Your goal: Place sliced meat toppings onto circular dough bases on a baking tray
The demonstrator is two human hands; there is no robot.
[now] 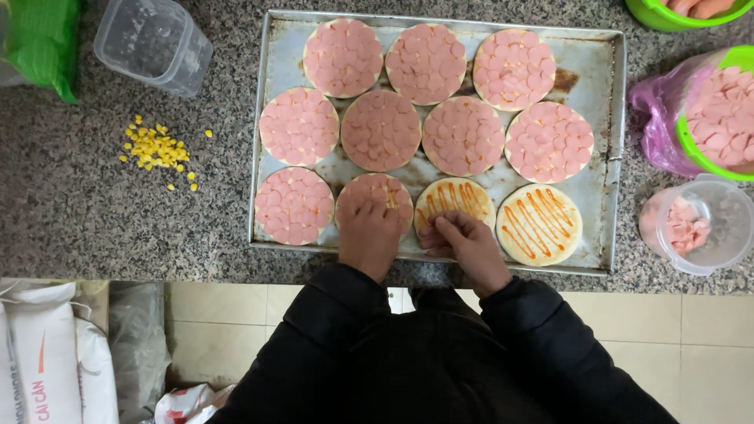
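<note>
The left hand (367, 235) lies flat and open on a small round dough (377, 202) topped with pink sausage slices, in the tray's (440, 169) front row. The right hand (465, 245), fingers bent, touches the sauce-striped dough (455, 200) beside it; whether it holds anything, I cannot tell.

Sauce-striped round base (454, 199) lies flat, partly sausage-topped.

On the tray (267, 94): 11 round bases. 9 w/ pink sausage slices (343, 56), incl. one half under the left hand (367, 235); 2 w/ orange sauce only (540, 224), one by the right hand (465, 245). Right of tray: 2 green bowls (682, 17), 1 clear tub (703, 224). Left of tray: 1 clear tub (153, 43), 1 corn pile (157, 149).
</note>
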